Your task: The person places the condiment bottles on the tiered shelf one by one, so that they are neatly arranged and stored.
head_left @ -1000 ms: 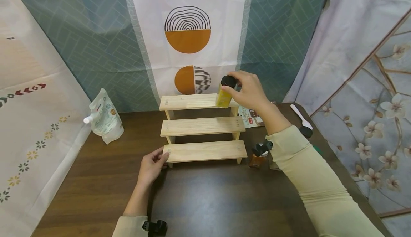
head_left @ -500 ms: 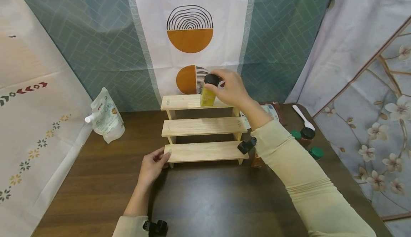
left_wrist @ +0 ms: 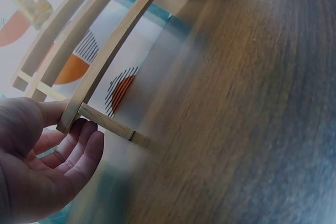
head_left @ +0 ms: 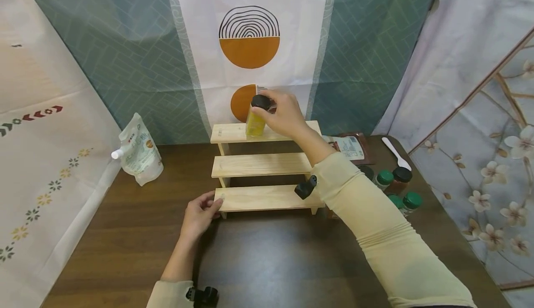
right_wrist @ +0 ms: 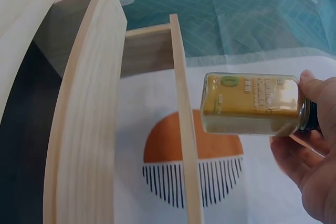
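A three-step wooden rack [head_left: 263, 165] stands on the dark wooden table. My left hand [head_left: 198, 215] pinches the left end of its lowest step, thumb on top and fingers beneath, as the left wrist view also shows. With my right hand [head_left: 284, 113] I hold a glass spice jar [right_wrist: 252, 103] by its black cap. Yellow powder fills much of the jar, and a printed label is on its side. The jar is upright in the head view, close over the left half of the top step. In the right wrist view a gap shows between its base and that step.
A white spouted pouch [head_left: 139, 153] stands at the left. Right of the rack are several jars with green caps [head_left: 384, 177] or black caps [head_left: 402, 174], a brown-and-white packet [head_left: 350, 147] and a white spoon [head_left: 396, 153]. Fabric curtains [head_left: 371, 58] enclose the table's back and sides.
My right hand has carried the yellow jar leftward along the top step, slightly lower now. The jars at right have come into view from behind my sleeve. My left hand stays on the rack.
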Tool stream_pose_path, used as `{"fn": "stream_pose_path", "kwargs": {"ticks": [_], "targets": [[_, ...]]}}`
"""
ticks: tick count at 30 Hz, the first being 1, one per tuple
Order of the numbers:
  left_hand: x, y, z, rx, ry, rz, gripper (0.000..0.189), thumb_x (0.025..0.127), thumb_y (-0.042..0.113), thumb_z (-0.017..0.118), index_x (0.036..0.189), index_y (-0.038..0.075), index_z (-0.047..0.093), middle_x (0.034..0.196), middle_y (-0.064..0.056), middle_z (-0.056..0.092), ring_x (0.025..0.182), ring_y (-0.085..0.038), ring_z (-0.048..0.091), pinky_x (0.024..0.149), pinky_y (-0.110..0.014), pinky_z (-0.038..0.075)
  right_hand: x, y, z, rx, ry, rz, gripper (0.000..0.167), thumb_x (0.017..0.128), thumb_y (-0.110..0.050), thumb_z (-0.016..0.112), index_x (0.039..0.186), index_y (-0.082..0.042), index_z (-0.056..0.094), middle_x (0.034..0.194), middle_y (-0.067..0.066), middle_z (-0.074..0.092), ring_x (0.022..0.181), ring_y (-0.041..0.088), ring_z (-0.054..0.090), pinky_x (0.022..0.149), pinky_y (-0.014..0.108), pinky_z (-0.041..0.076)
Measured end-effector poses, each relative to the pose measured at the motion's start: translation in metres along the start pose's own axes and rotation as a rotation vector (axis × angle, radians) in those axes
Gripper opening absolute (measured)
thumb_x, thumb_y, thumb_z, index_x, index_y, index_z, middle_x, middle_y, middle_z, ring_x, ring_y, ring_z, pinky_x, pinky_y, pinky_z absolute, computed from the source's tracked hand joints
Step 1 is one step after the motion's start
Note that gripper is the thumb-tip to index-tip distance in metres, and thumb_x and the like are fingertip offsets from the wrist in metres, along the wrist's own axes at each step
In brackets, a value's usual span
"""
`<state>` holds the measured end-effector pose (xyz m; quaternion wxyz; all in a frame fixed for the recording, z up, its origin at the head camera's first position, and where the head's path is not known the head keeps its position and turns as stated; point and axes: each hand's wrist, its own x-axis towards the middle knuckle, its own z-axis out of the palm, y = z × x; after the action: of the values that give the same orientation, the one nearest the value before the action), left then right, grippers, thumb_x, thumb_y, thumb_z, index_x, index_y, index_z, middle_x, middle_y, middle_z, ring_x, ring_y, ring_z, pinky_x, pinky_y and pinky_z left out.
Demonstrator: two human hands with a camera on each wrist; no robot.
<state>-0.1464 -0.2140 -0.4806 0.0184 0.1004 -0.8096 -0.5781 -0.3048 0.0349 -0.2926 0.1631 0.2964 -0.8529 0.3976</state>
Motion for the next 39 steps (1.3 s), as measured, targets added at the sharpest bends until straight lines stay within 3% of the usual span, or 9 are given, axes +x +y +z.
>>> {"fn": "stream_pose_path", "kwargs": {"ticks": [5, 14, 24, 28, 34, 39], "targets": [[0.001, -0.001, 0.000, 0.002, 0.004, -0.002, 0.044, 0.099, 0.012, 0.069, 0.137, -0.007, 0.057, 0.098, -0.021, 0.070, 0.080, -0.027, 0.073, 0.071, -0.033, 0.062, 0.008, -0.006, 0.015, -0.035, -0.013, 0.003, 0.050, 0.093, -0.033, 0.077, 0.132, -0.004, 0.065, 0.121, 0.012, 0.068, 0.098, 0.022, 0.064, 0.082, 0.029, 0.056], [0.002, 0.000, -0.002, 0.023, 0.016, 0.007, 0.044, 0.098, 0.012, 0.069, 0.137, -0.006, 0.058, 0.094, -0.020, 0.069, 0.078, -0.028, 0.073, 0.070, -0.034, 0.063, 0.024, -0.020, 0.034, -0.144, -0.051, -0.008, 0.053, 0.094, -0.042, 0.074, 0.133, -0.007, 0.066, 0.112, 0.007, 0.070, 0.085, 0.020, 0.059, 0.082, 0.033, 0.046], [0.001, -0.002, -0.001, 0.027, 0.016, -0.002, 0.043, 0.098, 0.011, 0.070, 0.136, -0.006, 0.059, 0.092, -0.017, 0.070, 0.076, -0.024, 0.072, 0.070, -0.035, 0.063, 0.032, -0.028, 0.051, -0.245, -0.126, -0.021, 0.060, 0.097, -0.048, 0.067, 0.141, -0.008, 0.059, 0.125, 0.007, 0.065, 0.092, 0.019, 0.056, 0.081, 0.031, 0.048], [0.002, -0.002, 0.001, 0.016, 0.024, 0.007, 0.043, 0.097, 0.012, 0.070, 0.136, -0.004, 0.059, 0.090, -0.017, 0.071, 0.075, -0.026, 0.073, 0.069, -0.035, 0.063, 0.032, -0.027, 0.050, -0.246, -0.116, 0.002, 0.063, 0.096, -0.050, 0.067, 0.143, -0.010, 0.056, 0.129, 0.006, 0.063, 0.096, 0.019, 0.057, 0.083, 0.033, 0.049], [0.001, -0.003, 0.002, 0.025, 0.024, 0.009, 0.044, 0.098, 0.013, 0.070, 0.136, -0.004, 0.059, 0.089, -0.015, 0.070, 0.075, -0.027, 0.073, 0.069, -0.036, 0.063, 0.019, -0.019, 0.045, -0.179, -0.071, 0.073, 0.069, 0.094, -0.059, 0.064, 0.149, -0.019, 0.051, 0.141, 0.002, 0.056, 0.122, 0.021, 0.055, 0.100, 0.041, 0.048], [0.000, -0.005, 0.000, 0.058, 0.037, 0.017, 0.043, 0.098, 0.015, 0.071, 0.135, -0.003, 0.060, 0.087, -0.013, 0.069, 0.072, -0.025, 0.073, 0.066, -0.034, 0.062, -0.001, -0.003, 0.037, -0.094, -0.034, 0.088, 0.059, 0.098, -0.051, 0.064, 0.144, -0.015, 0.055, 0.131, 0.005, 0.062, 0.115, 0.023, 0.060, 0.095, 0.042, 0.051]]}}
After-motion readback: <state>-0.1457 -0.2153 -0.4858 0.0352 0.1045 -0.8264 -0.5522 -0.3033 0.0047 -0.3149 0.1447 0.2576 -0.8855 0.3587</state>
